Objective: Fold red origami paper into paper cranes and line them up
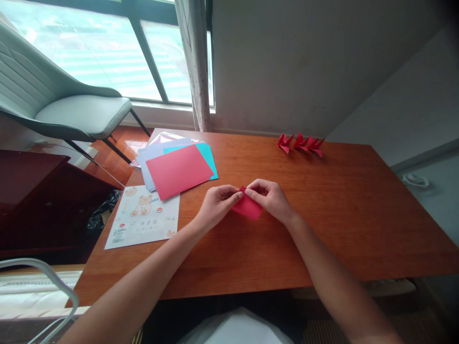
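A small folded piece of red paper (246, 207) lies on the wooden table (322, 215) near its middle. My left hand (217, 205) pinches the paper's top corner from the left, fingers closed. My right hand (269, 198) pinches the same corner from the right, fingertips nearly meeting those of the left hand. Both forearms reach in from the near edge of the table.
A stack of coloured sheets (179, 168) with a red one on top lies at the left, with a printed bear sheet (143, 217) in front of it. Three folded red paper figures (301, 143) stand at the far edge. A grey chair (64, 110) stands by the window.
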{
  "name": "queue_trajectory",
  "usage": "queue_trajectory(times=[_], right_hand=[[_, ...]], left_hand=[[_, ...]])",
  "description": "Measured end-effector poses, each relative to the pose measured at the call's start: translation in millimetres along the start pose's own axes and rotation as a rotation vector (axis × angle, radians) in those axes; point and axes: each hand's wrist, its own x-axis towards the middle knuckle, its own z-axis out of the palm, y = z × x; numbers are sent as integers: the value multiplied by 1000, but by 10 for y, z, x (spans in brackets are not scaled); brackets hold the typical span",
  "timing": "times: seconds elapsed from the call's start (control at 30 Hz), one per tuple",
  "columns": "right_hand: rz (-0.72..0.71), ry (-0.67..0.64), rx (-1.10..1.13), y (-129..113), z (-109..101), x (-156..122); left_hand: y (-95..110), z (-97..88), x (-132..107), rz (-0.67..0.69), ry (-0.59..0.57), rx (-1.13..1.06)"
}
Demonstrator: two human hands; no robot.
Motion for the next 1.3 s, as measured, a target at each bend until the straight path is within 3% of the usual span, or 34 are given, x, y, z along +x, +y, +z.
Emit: queue_trajectory(times=[0.37,0.77,1.0,1.3], right_hand=[[-5,-7,-10,-20,-9,1],[-105,-46,-155,-67,-13,-12],[-156,34,-185,-62,2,-12],[-155,277,-156,-53,10,-16]], left_hand=[[-17,-5,12,23,-13,6],[-51,-16,4,117,-26,205],[-45,2,12,74,-11,116],[45,-2,37,-86,99,-162]])
